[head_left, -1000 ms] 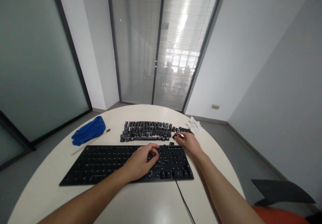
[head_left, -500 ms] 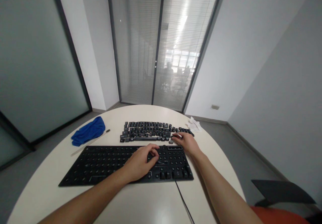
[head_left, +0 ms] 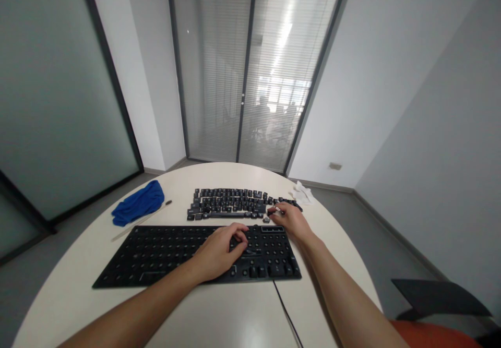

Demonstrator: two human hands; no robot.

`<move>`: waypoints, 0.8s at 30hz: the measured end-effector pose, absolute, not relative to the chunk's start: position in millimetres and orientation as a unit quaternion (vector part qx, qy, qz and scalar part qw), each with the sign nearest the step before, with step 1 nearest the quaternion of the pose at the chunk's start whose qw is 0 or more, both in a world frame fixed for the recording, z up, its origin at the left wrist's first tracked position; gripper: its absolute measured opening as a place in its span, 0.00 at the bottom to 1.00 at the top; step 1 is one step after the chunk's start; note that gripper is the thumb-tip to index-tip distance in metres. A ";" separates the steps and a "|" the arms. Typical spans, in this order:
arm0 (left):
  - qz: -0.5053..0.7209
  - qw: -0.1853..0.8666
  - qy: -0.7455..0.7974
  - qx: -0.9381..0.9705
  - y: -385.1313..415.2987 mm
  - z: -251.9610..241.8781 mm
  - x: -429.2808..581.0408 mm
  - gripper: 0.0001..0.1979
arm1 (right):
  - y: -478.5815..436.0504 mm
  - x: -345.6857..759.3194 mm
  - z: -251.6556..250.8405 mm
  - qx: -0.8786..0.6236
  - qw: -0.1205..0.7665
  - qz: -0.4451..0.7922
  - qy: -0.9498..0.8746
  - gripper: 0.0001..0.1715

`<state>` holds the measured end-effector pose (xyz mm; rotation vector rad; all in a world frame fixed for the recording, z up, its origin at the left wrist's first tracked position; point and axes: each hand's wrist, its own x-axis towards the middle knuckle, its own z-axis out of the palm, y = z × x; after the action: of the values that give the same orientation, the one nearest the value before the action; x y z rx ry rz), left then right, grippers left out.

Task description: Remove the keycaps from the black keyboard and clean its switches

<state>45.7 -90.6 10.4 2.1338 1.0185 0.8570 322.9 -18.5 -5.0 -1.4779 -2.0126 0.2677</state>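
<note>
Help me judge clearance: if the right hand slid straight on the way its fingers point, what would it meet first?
The right hand points away and slightly left, fingertips already at the loose keycaps laid out beyond the keyboard base. It would likely push into those keycaps first; depth is hard to judge.

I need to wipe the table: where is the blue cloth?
The crumpled blue cloth lies at the far left of the round white table, left of the loose black keycaps.

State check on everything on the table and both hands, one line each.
keyboard: most keycaps off, flat on table
loose keycaps: laid in rows behind keyboard
left hand: resting on keyboard
right hand: fingers at the keycaps' right end
blue cloth: crumpled
white tissue: crumpled
</note>
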 end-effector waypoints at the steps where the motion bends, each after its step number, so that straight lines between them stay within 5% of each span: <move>1: 0.325 0.307 0.385 0.807 -90.5 10.3 45.7 0.12 | -18.7 323.0 -5.0 -0.558 0.309 0.101 -0.763 0.12; 24: 0.318 0.296 0.384 0.815 -90.4 9.2 45.6 0.13 | -27.8 325.2 10.5 -0.497 0.310 0.167 -0.793 0.11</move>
<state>45.6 -90.4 9.2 2.1664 1.0217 0.8463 325.2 -27.8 10.5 -1.3124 -2.0958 0.4415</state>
